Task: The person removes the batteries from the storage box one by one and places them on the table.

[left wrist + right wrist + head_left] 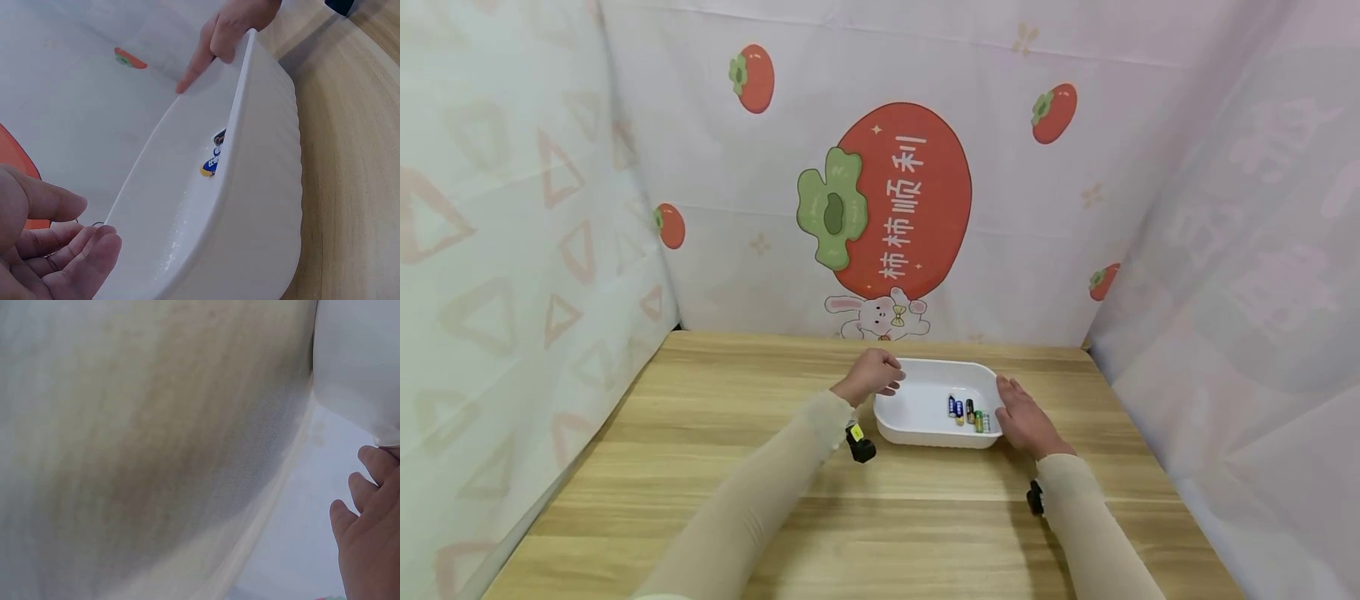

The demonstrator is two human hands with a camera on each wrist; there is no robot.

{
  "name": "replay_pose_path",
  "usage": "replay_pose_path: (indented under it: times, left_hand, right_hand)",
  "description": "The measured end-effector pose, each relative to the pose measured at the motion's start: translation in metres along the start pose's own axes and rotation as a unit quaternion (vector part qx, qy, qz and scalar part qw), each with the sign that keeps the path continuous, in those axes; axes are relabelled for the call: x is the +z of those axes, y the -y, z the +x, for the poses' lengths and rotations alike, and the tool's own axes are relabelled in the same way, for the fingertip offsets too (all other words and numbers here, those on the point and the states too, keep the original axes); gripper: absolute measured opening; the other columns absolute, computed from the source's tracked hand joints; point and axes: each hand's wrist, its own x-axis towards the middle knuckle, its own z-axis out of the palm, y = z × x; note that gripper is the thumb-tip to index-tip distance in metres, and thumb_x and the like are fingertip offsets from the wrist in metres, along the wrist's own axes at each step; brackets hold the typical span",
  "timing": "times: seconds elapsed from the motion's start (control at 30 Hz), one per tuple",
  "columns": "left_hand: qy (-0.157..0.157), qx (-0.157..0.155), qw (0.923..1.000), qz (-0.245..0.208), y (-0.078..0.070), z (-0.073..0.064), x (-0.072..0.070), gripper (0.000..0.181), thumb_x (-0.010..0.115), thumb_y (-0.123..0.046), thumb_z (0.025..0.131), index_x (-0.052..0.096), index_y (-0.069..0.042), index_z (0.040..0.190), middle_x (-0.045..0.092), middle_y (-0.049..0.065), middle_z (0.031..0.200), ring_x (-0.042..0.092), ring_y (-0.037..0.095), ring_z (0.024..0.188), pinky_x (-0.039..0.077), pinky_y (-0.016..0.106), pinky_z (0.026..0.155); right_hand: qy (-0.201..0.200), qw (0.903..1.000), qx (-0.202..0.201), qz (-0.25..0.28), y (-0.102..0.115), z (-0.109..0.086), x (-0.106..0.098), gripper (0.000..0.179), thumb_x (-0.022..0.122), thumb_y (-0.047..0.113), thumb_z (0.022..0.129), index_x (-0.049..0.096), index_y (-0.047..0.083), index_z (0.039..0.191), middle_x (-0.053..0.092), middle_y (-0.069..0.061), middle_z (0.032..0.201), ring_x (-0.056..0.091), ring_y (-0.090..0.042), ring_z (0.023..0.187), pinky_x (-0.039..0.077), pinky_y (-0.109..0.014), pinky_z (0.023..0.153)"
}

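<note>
A white rectangular tray (917,437) stands on the wooden table with several small batteries (970,412) grouped toward its right end. Some are blue, others black, green or pale. My left hand (872,375) hovers over the tray's left end, its fingers loosely bent and the thumb apart from them; nothing shows between them in the left wrist view. At the opposite end my right hand (1028,418) holds the rim, with the thumb over the inner edge and the fingers along the outside. In the right wrist view its fingers (362,490) lie right at the tray's edge.
The wooden table (760,517) reaches back to a cloth backdrop (1030,250) printed with persimmons and a rabbit. Cloth walls close in the left and right sides. A black wrist camera (861,445) hangs under the left sleeve, near the tray's front left corner.
</note>
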Motion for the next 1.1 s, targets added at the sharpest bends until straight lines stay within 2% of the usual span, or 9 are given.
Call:
replay_pose_path:
  times: [0.17, 0.47, 0.77, 1.1]
  left_hand:
    - [0.001, -0.011, 0.9998, 0.014, 0.0, 0.004, 0.013, 0.016, 0.069, -0.007, 0.09, 0.065, 0.002, 0.103, 0.066, 0.019, 0.104, 0.068, 0.032, 0.088, 0.058, 0.04, 0.077]
    - [0.004, -0.008, 0.9996, 0.026, 0.004, 0.012, 0.035, 0.014, 0.07, -0.007, 0.089, 0.066, 0.001, 0.099, 0.067, 0.018, 0.102, 0.068, 0.028, 0.083, 0.059, 0.029, 0.062]
    - [0.007, -0.016, 0.9991, 0.04, 0.006, 0.017, 0.052, 0.015, 0.071, -0.006, 0.088, 0.065, 0.0, 0.1, 0.066, 0.01, 0.091, 0.067, 0.025, 0.08, 0.058, 0.029, 0.062]
    - [0.011, -0.014, 0.9985, 0.052, 0.008, 0.023, 0.07, 0.015, 0.071, -0.004, 0.087, 0.066, 0.002, 0.1, 0.064, 0.009, 0.088, 0.064, 0.021, 0.073, 0.057, 0.026, 0.058]
  right_hand:
    - [-0.002, 1.0, -0.005, -0.002, -0.002, 0.001, 0.001, 0.061, 0.037, 0.018, 0.1, 0.015, -0.007, 0.151, 0.017, -0.024, 0.157, 0.011, -0.042, 0.144, 0.012, -0.055, 0.115]
    - [-0.012, 0.9999, -0.008, 0.0, -0.005, -0.002, 0.006, 0.061, 0.037, 0.018, 0.1, 0.015, -0.006, 0.151, 0.017, -0.023, 0.157, 0.011, -0.041, 0.144, 0.012, -0.055, 0.115]
    - [-0.022, 0.9997, -0.011, -0.003, -0.005, -0.004, 0.008, 0.06, 0.038, 0.017, 0.1, 0.016, -0.007, 0.151, 0.018, -0.023, 0.157, 0.011, -0.041, 0.144, 0.012, -0.055, 0.115]
    - [-0.02, 0.9998, -0.009, -0.002, -0.008, -0.001, 0.008, 0.061, 0.037, 0.018, 0.1, 0.015, -0.006, 0.152, 0.018, -0.023, 0.157, 0.011, -0.041, 0.144, 0.013, -0.054, 0.115]
